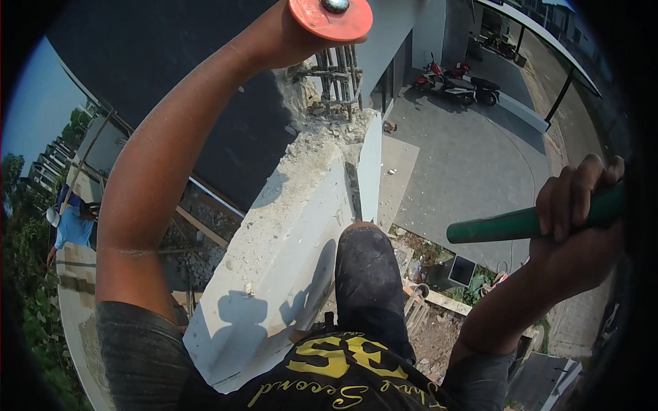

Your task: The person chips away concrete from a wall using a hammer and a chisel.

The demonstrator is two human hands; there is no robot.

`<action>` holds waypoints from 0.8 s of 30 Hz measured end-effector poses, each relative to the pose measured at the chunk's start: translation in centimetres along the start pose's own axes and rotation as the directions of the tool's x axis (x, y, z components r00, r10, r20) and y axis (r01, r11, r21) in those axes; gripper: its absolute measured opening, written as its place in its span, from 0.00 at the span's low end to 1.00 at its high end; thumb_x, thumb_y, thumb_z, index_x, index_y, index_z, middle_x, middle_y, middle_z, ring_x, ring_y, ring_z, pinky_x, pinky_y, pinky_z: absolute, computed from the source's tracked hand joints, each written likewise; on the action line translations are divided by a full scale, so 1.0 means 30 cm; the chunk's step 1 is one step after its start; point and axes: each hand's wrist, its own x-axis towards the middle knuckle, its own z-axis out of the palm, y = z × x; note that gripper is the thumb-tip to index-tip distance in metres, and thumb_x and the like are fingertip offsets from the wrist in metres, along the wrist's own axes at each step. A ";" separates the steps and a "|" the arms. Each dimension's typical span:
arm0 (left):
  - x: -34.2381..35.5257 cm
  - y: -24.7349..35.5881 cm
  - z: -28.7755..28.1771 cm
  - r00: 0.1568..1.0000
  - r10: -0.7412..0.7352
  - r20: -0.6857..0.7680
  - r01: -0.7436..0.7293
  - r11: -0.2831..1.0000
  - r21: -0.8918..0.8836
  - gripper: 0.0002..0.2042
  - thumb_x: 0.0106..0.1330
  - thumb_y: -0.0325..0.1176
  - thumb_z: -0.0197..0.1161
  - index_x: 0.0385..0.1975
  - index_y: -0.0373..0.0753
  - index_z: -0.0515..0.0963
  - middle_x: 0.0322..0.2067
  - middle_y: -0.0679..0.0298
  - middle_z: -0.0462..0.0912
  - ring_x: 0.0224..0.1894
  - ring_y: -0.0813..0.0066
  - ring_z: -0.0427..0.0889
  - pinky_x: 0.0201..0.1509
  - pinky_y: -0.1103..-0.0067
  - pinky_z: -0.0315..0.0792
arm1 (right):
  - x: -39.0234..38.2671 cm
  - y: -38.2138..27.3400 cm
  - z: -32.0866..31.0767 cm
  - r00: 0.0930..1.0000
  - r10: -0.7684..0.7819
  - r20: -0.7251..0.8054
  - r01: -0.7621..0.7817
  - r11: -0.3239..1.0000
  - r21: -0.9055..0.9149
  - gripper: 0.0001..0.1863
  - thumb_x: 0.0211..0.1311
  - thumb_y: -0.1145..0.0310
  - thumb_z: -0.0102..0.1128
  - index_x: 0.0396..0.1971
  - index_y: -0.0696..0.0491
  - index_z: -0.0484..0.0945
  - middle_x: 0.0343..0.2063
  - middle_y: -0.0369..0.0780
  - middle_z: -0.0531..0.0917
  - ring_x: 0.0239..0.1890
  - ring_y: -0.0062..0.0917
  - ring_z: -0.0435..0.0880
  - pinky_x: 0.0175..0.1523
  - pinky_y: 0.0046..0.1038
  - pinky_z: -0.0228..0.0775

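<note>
At the top middle, my left hand [291, 40] is closed beneath the round orange guard of a chisel [317, 20], whose metal striking head stands out of the disc. The guard hides most of the fingers and the shaft. Just below it, bare steel reinforcing bars [337, 85] rise from a broken concrete column. On the right side, my raised right hand [572, 205] is wrapped round the green handle [497, 226] of a tool. The handle's free end points left; the tool's other end lies outside the visible picture.
Rough concrete wall top [274, 192] runs below me, with my knee [370, 267] beside it. Far below right are a paved yard [466, 164] and parked motorbikes [456, 85]. Rubble [439, 342] lies at lower right. At far left another person [72, 226] in blue wears a white helmet.
</note>
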 end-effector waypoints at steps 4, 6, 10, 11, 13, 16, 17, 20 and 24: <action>-0.003 -0.022 -0.037 0.982 0.167 -0.092 -0.165 0.986 0.026 0.09 0.66 0.31 0.66 0.43 0.37 0.80 0.40 0.63 0.84 0.42 0.78 0.80 0.49 0.77 0.76 | -0.031 0.010 0.030 0.985 -0.096 0.142 0.102 0.994 -0.034 0.24 0.77 0.49 0.35 0.43 0.55 0.71 0.16 0.34 0.66 0.07 0.13 0.58 0.11 0.16 0.53; -0.002 -0.029 -0.047 0.983 0.153 -0.098 -0.161 0.984 -0.081 0.08 0.66 0.30 0.65 0.42 0.36 0.79 0.39 0.63 0.84 0.42 0.77 0.80 0.49 0.77 0.75 | -0.052 0.015 0.055 0.995 -0.066 0.072 0.070 0.996 -0.053 0.25 0.77 0.46 0.36 0.47 0.55 0.69 0.15 0.34 0.66 0.07 0.13 0.58 0.10 0.17 0.53; -0.006 -0.033 -0.069 0.975 0.206 -0.088 -0.206 0.978 0.015 0.07 0.65 0.27 0.65 0.41 0.36 0.79 0.38 0.63 0.83 0.41 0.77 0.80 0.48 0.77 0.75 | -0.065 0.026 0.075 0.992 -0.046 0.116 0.047 0.999 -0.001 0.30 0.73 0.40 0.39 0.50 0.56 0.63 0.15 0.34 0.65 0.07 0.13 0.58 0.10 0.16 0.51; -0.010 -0.037 -0.073 0.972 0.210 -0.107 -0.205 0.977 0.050 0.07 0.65 0.27 0.65 0.40 0.36 0.79 0.38 0.63 0.83 0.41 0.77 0.79 0.48 0.77 0.75 | -0.068 0.025 0.080 0.994 -0.031 0.101 0.032 0.999 -0.011 0.31 0.73 0.39 0.40 0.51 0.56 0.62 0.15 0.34 0.65 0.07 0.13 0.58 0.10 0.16 0.51; -0.008 -0.048 -0.107 0.969 0.237 -0.066 -0.235 0.971 0.035 0.08 0.64 0.26 0.66 0.41 0.36 0.79 0.38 0.64 0.83 0.41 0.77 0.79 0.48 0.78 0.75 | -0.074 0.026 0.091 0.998 -0.015 0.067 0.017 1.000 -0.018 0.32 0.72 0.38 0.40 0.51 0.57 0.62 0.15 0.34 0.65 0.07 0.13 0.59 0.10 0.15 0.50; -0.002 -0.029 -0.133 0.957 0.280 -0.072 -0.279 0.960 0.033 0.09 0.63 0.25 0.66 0.42 0.36 0.79 0.39 0.64 0.83 0.42 0.77 0.79 0.48 0.78 0.75 | -0.088 0.031 0.072 0.998 -0.041 0.043 0.042 0.999 -0.010 0.32 0.73 0.39 0.39 0.50 0.57 0.62 0.15 0.34 0.66 0.07 0.13 0.59 0.10 0.15 0.51; -0.001 -0.016 -0.135 0.948 0.294 -0.118 -0.290 0.956 0.050 0.10 0.63 0.25 0.66 0.44 0.36 0.79 0.39 0.64 0.83 0.41 0.77 0.79 0.48 0.77 0.75 | -0.092 0.030 0.066 0.998 -0.056 0.040 0.057 0.998 -0.007 0.32 0.73 0.39 0.39 0.50 0.57 0.62 0.15 0.34 0.66 0.07 0.13 0.59 0.10 0.15 0.51; -0.029 -0.001 -0.171 0.927 0.317 -0.202 -0.305 0.948 0.090 0.12 0.62 0.23 0.66 0.46 0.35 0.79 0.40 0.64 0.83 0.42 0.78 0.80 0.48 0.77 0.76 | -0.105 0.023 0.059 0.994 -0.101 0.031 0.102 0.994 -0.042 0.31 0.74 0.40 0.38 0.50 0.58 0.62 0.15 0.34 0.66 0.07 0.13 0.60 0.10 0.15 0.52; -0.072 -0.050 -0.234 0.959 0.223 -0.177 -0.249 0.958 -0.143 0.17 0.61 0.23 0.68 0.50 0.37 0.78 0.43 0.63 0.84 0.46 0.77 0.81 0.49 0.77 0.76 | -0.119 0.015 0.058 0.989 -0.146 0.018 0.147 0.988 -0.044 0.30 0.74 0.41 0.39 0.50 0.58 0.62 0.15 0.34 0.66 0.07 0.13 0.61 0.11 0.16 0.54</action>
